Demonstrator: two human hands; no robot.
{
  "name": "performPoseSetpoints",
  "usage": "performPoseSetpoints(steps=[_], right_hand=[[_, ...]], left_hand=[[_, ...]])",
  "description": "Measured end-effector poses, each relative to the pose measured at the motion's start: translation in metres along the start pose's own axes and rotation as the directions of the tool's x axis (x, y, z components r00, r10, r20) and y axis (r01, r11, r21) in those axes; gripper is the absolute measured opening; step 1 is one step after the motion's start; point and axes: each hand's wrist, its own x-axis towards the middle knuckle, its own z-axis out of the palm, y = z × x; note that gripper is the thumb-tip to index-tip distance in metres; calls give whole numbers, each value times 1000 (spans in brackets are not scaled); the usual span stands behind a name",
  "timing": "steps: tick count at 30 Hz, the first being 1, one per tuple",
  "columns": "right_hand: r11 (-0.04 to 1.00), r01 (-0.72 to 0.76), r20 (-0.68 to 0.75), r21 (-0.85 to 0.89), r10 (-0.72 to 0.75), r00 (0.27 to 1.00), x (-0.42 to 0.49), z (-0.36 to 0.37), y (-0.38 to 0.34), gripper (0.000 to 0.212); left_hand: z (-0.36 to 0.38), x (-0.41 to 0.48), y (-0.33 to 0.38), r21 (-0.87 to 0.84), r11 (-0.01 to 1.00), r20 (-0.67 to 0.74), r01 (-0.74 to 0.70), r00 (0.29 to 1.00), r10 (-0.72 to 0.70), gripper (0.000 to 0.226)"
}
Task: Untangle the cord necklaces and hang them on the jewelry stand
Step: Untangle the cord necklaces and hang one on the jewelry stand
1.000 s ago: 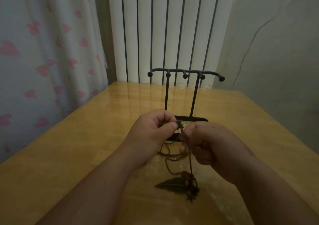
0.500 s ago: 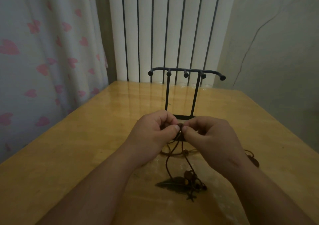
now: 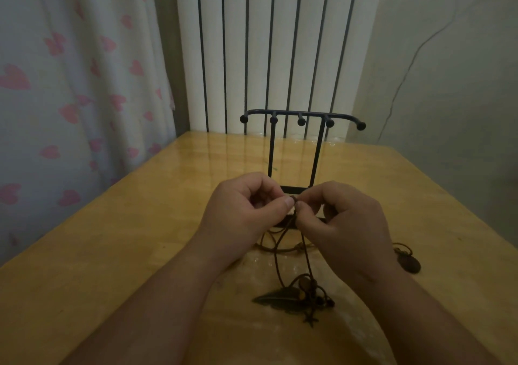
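Observation:
A black metal jewelry stand [image 3: 301,118] with several knobbed pegs stands on the wooden table [image 3: 140,224], nothing hanging on it. Just in front of its base, my left hand [image 3: 246,205] and my right hand [image 3: 342,219] meet fingertip to fingertip, each pinching the same knot of brown cord necklaces [image 3: 280,252]. The cords hang down in loops to the table. A dark feather pendant [image 3: 277,298] with beads and a small star charm lies near me. A dark oval pendant [image 3: 409,263] lies right of my right wrist.
A white ribbed radiator [image 3: 266,50] stands behind the table's far edge. A curtain with pink hearts [image 3: 70,84] hangs at the left, and a plain wall with a thin wire is at the right.
My right hand rose and moved left to meet the left hand at the knot. The oval pendant came into view at the right, and the feather pendant cluster shifted slightly.

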Motion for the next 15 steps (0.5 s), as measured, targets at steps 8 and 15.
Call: performPoseSetpoints(steps=[8, 15], right_hand=[[999, 30, 18, -42, -29, 999, 0, 4, 3, 3], [990, 60, 5, -128, -60, 998, -1, 4, 5, 6]], left_hand=[[2, 1, -1, 61, 997, -16, 45, 999, -44, 11], [-1, 1, 1, 16, 999, 30, 45, 999, -45, 7]])
